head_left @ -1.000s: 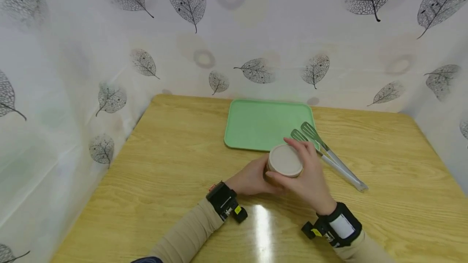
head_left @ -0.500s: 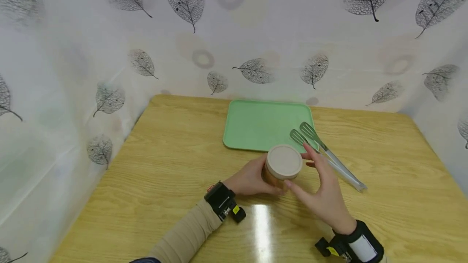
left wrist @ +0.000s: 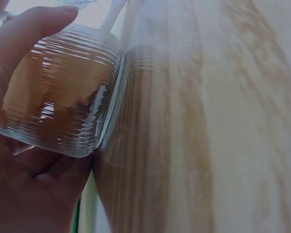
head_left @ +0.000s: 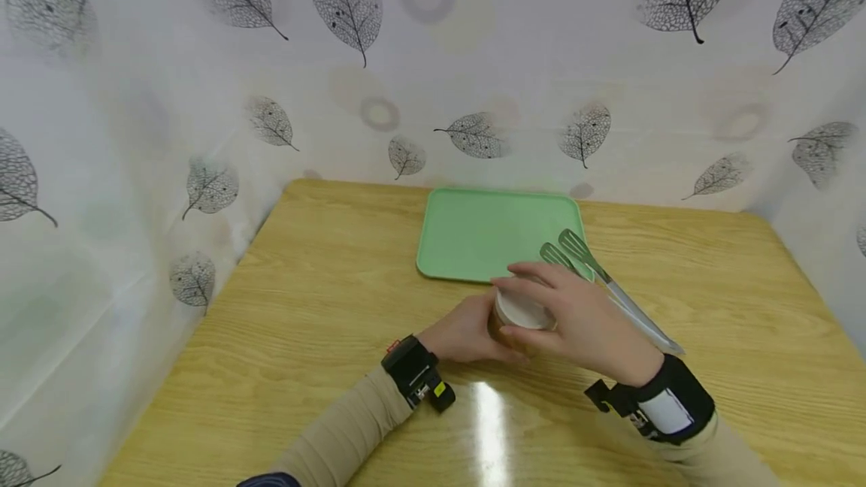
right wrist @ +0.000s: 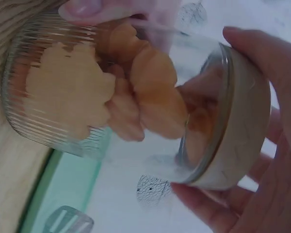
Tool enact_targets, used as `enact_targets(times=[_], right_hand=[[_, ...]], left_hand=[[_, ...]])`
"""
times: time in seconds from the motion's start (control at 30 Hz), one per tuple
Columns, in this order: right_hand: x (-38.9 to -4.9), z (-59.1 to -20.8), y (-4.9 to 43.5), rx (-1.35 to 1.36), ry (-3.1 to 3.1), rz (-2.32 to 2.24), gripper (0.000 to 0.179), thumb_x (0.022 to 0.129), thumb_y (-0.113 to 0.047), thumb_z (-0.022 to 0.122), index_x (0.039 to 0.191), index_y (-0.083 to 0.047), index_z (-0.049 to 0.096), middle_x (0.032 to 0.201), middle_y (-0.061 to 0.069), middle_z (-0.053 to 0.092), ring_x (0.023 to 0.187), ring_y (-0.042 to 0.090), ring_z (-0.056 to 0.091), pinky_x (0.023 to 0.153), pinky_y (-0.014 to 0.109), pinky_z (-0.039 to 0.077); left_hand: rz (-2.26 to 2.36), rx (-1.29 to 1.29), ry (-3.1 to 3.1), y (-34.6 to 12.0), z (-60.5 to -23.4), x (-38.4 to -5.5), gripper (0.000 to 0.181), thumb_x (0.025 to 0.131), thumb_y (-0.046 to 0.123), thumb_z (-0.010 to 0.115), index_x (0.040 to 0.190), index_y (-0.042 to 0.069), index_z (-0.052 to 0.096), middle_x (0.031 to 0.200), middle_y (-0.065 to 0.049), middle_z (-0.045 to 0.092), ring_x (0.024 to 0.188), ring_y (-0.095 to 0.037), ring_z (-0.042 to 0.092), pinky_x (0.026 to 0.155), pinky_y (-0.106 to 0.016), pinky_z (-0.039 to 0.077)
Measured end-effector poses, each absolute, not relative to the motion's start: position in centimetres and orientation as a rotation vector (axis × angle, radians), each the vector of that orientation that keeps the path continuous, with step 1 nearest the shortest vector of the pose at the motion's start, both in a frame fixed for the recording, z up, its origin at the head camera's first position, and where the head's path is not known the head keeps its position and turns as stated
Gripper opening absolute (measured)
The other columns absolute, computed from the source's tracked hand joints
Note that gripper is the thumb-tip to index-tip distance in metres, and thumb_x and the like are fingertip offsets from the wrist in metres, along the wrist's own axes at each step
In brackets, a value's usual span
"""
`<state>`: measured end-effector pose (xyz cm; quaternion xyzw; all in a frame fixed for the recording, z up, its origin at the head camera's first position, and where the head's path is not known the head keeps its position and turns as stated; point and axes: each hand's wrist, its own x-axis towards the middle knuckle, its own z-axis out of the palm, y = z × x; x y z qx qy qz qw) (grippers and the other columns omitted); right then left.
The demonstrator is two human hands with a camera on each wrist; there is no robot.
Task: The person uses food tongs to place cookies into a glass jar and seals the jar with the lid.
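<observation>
A ribbed glass jar (right wrist: 140, 92) with scalloped orange-tan pieces inside, which look like cookies, stands upright on the wooden table. My left hand (head_left: 465, 331) wraps round its body from the left. In the left wrist view the glass jar (left wrist: 63, 87) sits between the thumb and fingers. On top is a pale beige lid (head_left: 522, 313), and my right hand (head_left: 588, 322) grips its rim, thumb on the near side and fingers over the far side. The right wrist view shows the lid (right wrist: 245, 121) seated on the jar's mouth, with fingertips at its edge.
Behind the jar lies a green tray (head_left: 487, 235). Metal tongs (head_left: 629, 300) with slotted ends lean over its right front corner. A leaf-patterned cloth (head_left: 338, 111) hangs along the table's (head_left: 318, 269) back and sides.
Half a second ago my right hand loosened from the lid and drew off to the right. Now it is back round the lid with the wrist turned. The left hand keeps its hold.
</observation>
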<state>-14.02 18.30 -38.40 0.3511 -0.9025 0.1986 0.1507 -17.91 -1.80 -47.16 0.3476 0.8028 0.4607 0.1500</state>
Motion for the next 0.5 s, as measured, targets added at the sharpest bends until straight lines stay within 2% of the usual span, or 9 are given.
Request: enact_targets(times=[0.1,0.2,0.37,0.5], right_hand=[[-14.1,-38.2,17.0,0.952,-2.553,0.380,0.050,0.086,-0.053,0.074,0.125,-0.021,0.075,0.115,0.009,0.067,0.093,0.028,0.065,0.065,0.045,0.060],[-14.0,-38.1,15.6,0.826,-2.494,0.206,0.047,0.086,-0.051,0.072,0.114,-0.014,0.079,0.100,0.014,0.066,0.075,0.032,0.062,0.051,0.046,0.056],[-13.7,-38.4,14.0,0.646,-2.444,0.062,0.042,0.086,-0.045,0.070,0.103,-0.007,0.080,0.094,0.019,0.069,0.060,0.040,0.058,0.042,0.048,0.051],[-13.6,-38.6,13.4,0.612,-2.417,-0.026,0.038,0.089,-0.041,0.069,0.097,-0.004,0.077,0.085,0.019,0.067,0.049,0.035,0.051,0.033,0.042,0.042]], left_hand=[[1.327,0.988,2.323,-1.7,-47.0,-17.9,0.098,0.073,0.044,0.089,0.154,0.020,0.040,0.131,0.006,0.063,0.113,-0.004,0.060,0.096,-0.023,0.052],[1.305,1.012,2.366,-1.7,-47.1,-17.9,0.101,0.076,0.043,0.087,0.158,0.016,0.035,0.137,0.002,0.061,0.115,-0.005,0.060,0.096,-0.022,0.053],[1.224,1.099,2.435,-1.7,-47.2,-17.9,0.098,0.078,0.045,0.085,0.157,0.014,0.036,0.144,-0.001,0.058,0.122,-0.007,0.058,0.100,-0.022,0.051],[1.135,1.141,2.508,-1.5,-47.1,-17.9,0.094,0.078,0.049,0.083,0.155,0.014,0.042,0.142,0.001,0.060,0.120,-0.006,0.058,0.100,-0.021,0.050]])
